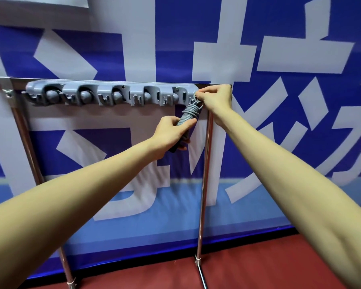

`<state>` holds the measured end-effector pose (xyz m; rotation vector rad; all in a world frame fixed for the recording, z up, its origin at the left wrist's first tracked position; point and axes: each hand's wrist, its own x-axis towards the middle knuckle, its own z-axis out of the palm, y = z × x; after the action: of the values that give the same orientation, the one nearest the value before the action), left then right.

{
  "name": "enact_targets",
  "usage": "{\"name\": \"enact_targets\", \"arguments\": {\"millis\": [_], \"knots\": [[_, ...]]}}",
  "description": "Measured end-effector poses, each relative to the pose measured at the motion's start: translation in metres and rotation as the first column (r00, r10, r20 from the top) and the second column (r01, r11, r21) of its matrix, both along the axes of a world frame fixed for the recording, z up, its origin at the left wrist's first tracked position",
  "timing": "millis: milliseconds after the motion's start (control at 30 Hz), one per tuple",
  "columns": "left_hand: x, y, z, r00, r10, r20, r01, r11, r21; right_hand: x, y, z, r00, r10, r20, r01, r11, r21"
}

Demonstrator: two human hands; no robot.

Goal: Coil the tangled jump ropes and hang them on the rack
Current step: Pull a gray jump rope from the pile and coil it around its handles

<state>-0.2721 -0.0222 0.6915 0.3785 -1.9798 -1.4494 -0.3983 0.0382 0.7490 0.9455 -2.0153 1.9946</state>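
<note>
A grey jump rope (188,113), wound into a tight coil around its dark handles, hangs at a slant just under the right end of the grey plastic rack (113,94). My left hand (171,133) grips the lower part of the bundle, thumb on top. My right hand (215,97) pinches the rope's top loop at the rack's rightmost hook. The rack carries a row of several clips and small hooks, all bare apart from that last one.
The rack is fixed to the top bar of a chrome stand with two upright poles (204,174). Its feet rest on a red floor (258,265). A blue-and-white banner (279,59) hangs close behind the stand.
</note>
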Motion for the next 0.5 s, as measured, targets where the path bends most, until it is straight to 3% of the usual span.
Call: {"name": "enact_targets", "arguments": {"millis": [100,233,300,500], "knots": [[-0.001,0.000,0.001,1.000,-0.006,0.000,0.006,1.000,0.024,-0.001,-0.004,0.005,0.978,0.089,0.186,-0.080,0.995,-0.053],[-0.002,0.004,0.003,1.000,-0.028,-0.001,0.028,0.997,0.072,-0.002,-0.004,0.007,0.872,0.245,0.424,-0.177,0.965,-0.195],[-0.003,0.005,0.001,0.999,-0.032,0.002,0.032,0.996,0.086,-0.004,-0.007,0.003,0.840,0.277,0.467,-0.176,0.953,-0.248],[-0.010,-0.001,-0.012,1.000,-0.002,0.007,0.001,0.997,0.077,-0.003,-0.012,-0.006,0.858,0.227,0.461,-0.126,0.963,-0.239]]}}
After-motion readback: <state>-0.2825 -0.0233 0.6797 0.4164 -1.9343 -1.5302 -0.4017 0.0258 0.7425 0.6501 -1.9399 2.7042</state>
